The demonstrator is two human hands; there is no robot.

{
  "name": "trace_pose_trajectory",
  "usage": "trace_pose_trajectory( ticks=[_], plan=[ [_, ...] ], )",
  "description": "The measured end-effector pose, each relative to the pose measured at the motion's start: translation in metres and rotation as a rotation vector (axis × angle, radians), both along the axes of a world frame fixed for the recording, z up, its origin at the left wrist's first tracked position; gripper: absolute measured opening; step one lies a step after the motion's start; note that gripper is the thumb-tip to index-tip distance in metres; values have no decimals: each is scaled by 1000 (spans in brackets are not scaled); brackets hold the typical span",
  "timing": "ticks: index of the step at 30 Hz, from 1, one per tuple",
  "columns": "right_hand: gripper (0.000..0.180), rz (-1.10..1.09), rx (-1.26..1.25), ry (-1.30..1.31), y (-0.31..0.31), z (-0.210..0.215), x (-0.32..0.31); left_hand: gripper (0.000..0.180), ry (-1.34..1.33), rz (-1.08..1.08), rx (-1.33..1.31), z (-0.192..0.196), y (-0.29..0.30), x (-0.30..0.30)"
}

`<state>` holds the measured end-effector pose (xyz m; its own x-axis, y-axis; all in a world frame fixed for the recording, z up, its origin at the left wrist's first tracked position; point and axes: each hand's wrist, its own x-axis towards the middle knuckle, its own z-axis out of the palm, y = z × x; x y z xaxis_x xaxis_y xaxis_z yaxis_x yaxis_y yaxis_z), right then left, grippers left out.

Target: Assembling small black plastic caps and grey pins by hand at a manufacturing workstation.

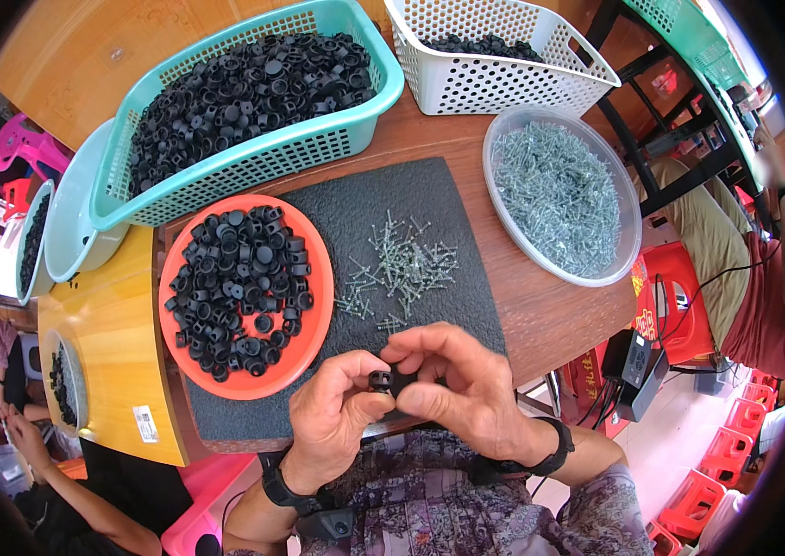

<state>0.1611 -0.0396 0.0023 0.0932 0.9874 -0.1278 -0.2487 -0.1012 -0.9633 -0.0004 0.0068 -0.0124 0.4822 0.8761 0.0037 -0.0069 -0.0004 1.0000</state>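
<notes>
Between the thumb and forefinger of my left hand [335,415] is a small black plastic ring-shaped part [380,381], held over the near edge of the dark mat [318,199]. My right hand [463,393] is closed in a pinch right beside it, fingers curled; a dark bit shows between them, mostly hidden. Just beyond my hands lies a loose pile of thin metal screws [411,266] on the mat. To the left, a round orange-red tray [326,306] holds many similar black plastic parts [239,278].
A teal basket [253,162] full of black parts stands at the far left, a white basket [494,82] behind. At right, a clear round tub [503,218] holds many screws. A co-worker's arm [82,496] shows at lower left, beside a yellow table [124,371].
</notes>
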Motion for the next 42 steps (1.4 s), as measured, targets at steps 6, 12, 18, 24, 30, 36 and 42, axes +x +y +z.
trace_pose_trajectory(
  ticks=[6,12,18,24,30,36,42],
  plan=[
    [44,67,331,-339,3,-6,-5,44,10,17,69,7,-2,4],
    [37,5,390,-371,1,0,-9,41,134,52,344,3,-4,2],
    [35,-42,403,-392,1,-6,-9,25,153,95,526,-3,-2,13],
    [40,71,449,-545,14,6,-7,14,-236,83,-478,20,2,2],
    [27,171,612,-807,25,16,22,37,-324,-226,-735,18,6,1],
    [18,-119,220,-822,77,50,81,28,294,152,426,37,4,-38],
    [18,-392,241,-889,167,82,158,20,342,492,292,31,33,-88]
  ],
)
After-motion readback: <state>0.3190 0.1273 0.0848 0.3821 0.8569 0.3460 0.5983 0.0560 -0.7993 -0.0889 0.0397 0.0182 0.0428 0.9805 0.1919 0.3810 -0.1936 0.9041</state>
